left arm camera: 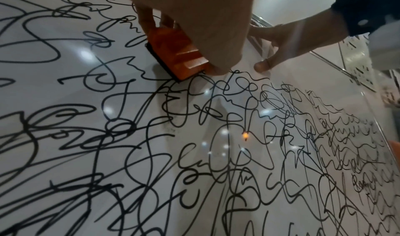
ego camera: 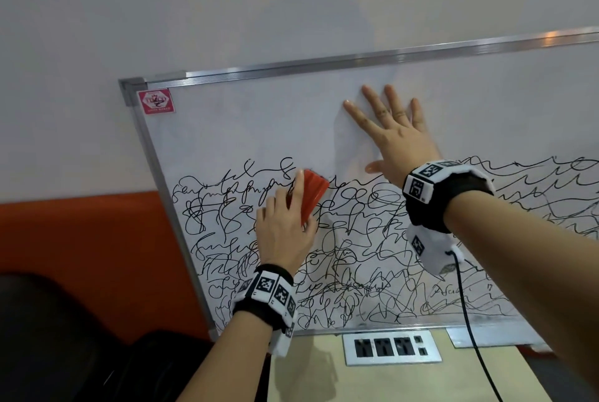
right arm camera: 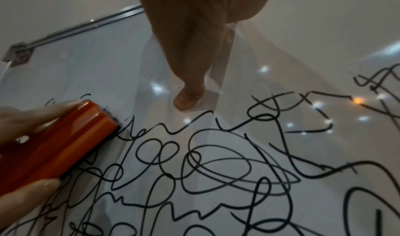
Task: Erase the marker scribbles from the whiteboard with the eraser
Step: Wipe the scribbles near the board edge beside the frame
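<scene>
A whiteboard [ego camera: 246, 129] in a metal frame leans against the wall. Its upper band is wiped white, and black marker scribbles [ego camera: 350, 255] fill the lower half. My left hand [ego camera: 285, 223] grips an orange eraser [ego camera: 311, 199] and presses its dark felt against the top row of scribbles, left of centre. In the left wrist view the eraser [left arm camera: 175, 53] sits flat on the board under my fingers. My right hand [ego camera: 392, 129] lies flat on the clean part, fingers spread. Its thumb [right arm camera: 190, 96] touches the board just above the scribbles, right of the eraser [right arm camera: 56, 147].
A red sticker [ego camera: 156, 101] marks the board's top-left corner. The board stands on a wooden desk [ego camera: 324, 375] with a socket panel [ego camera: 390, 347]. A black cable [ego camera: 470, 320] hangs from my right wrist. A dark chair [ego camera: 64, 336] stands at the lower left, an orange wall band behind it.
</scene>
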`<move>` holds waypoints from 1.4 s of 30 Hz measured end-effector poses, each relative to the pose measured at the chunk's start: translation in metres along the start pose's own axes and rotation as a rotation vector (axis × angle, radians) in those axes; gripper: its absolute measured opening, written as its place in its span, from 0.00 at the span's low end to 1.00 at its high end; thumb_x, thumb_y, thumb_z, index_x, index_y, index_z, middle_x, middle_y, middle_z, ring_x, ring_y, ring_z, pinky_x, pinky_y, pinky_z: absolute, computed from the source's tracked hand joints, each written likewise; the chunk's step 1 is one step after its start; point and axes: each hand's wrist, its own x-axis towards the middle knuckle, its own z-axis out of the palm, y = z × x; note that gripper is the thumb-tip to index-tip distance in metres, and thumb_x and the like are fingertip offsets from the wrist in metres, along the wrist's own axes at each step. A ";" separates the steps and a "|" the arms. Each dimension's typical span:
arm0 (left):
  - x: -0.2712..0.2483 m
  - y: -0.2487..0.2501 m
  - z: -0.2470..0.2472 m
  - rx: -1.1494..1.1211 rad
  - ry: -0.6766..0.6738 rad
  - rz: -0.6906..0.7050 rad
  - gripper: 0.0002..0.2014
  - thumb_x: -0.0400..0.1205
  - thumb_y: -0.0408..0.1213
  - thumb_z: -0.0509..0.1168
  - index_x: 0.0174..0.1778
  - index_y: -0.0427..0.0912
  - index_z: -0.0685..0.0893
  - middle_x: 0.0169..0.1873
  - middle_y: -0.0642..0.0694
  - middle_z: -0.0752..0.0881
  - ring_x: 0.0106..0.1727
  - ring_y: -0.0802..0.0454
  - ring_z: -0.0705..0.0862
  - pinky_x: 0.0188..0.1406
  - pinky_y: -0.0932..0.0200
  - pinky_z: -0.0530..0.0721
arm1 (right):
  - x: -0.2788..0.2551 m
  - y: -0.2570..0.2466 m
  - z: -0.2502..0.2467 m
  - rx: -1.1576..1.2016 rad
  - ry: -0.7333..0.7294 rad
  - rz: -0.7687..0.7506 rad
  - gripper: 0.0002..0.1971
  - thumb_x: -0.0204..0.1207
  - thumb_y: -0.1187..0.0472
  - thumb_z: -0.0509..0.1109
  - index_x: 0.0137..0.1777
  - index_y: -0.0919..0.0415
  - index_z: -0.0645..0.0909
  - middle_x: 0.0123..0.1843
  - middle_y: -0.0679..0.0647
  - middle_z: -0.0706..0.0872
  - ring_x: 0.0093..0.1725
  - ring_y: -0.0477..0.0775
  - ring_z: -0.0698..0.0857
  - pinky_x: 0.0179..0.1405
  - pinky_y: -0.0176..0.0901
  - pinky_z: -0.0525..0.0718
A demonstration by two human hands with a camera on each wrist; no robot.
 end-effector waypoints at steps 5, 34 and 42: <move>0.001 -0.006 0.000 0.024 0.035 -0.033 0.42 0.82 0.50 0.69 0.88 0.45 0.55 0.55 0.41 0.80 0.50 0.45 0.78 0.51 0.46 0.83 | 0.000 -0.001 0.002 0.001 0.019 0.011 0.69 0.62 0.52 0.86 0.84 0.36 0.29 0.85 0.42 0.25 0.84 0.56 0.29 0.82 0.74 0.44; 0.020 -0.015 -0.015 0.072 -0.014 -0.066 0.42 0.84 0.52 0.63 0.87 0.38 0.49 0.62 0.37 0.77 0.57 0.42 0.80 0.52 0.44 0.86 | -0.002 -0.009 -0.003 -0.036 0.010 0.031 0.68 0.65 0.50 0.83 0.84 0.40 0.26 0.86 0.47 0.26 0.85 0.61 0.31 0.82 0.74 0.44; 0.005 0.001 -0.006 -0.018 -0.055 -0.180 0.43 0.83 0.52 0.63 0.86 0.38 0.47 0.63 0.36 0.78 0.59 0.40 0.80 0.52 0.43 0.88 | -0.004 -0.010 -0.004 -0.008 0.005 0.041 0.67 0.65 0.53 0.84 0.85 0.39 0.29 0.86 0.46 0.28 0.86 0.60 0.32 0.82 0.75 0.44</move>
